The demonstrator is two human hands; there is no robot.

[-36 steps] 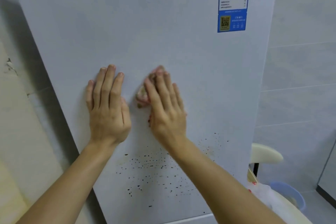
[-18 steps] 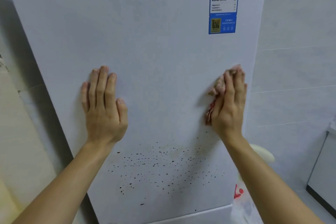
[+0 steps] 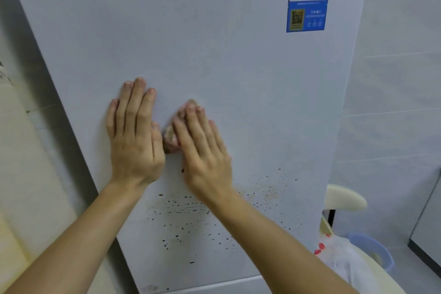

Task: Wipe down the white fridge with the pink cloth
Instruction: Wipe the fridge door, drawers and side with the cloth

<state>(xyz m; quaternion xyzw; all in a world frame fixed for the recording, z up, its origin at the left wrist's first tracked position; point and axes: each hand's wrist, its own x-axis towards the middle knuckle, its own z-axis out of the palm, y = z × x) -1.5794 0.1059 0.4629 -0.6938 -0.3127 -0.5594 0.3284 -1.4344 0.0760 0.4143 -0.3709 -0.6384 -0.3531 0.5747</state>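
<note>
The white fridge [image 3: 214,43] fills the view, its door facing me. My left hand [image 3: 134,136] lies flat against the door, fingers together and pointing up, holding nothing. Beside it, my right hand [image 3: 202,148] presses the crumpled pink cloth [image 3: 171,136] against the door; most of the cloth is hidden under the palm, and its edge nearly touches my left thumb. Dark specks and brownish smears [image 3: 214,212] cover the door below both hands.
A blue and white energy label [image 3: 307,0] sticks to the door's upper right. Right of the fridge stand a cream chair back [image 3: 343,197], a white plastic bag [image 3: 341,260] and a blue basin [image 3: 374,250]. Tiled wall on the right, a beige wall on the left.
My right hand has swept the cloth leftward from the door's right edge back to beside my left hand. The left hand has stayed pressed in place.
</note>
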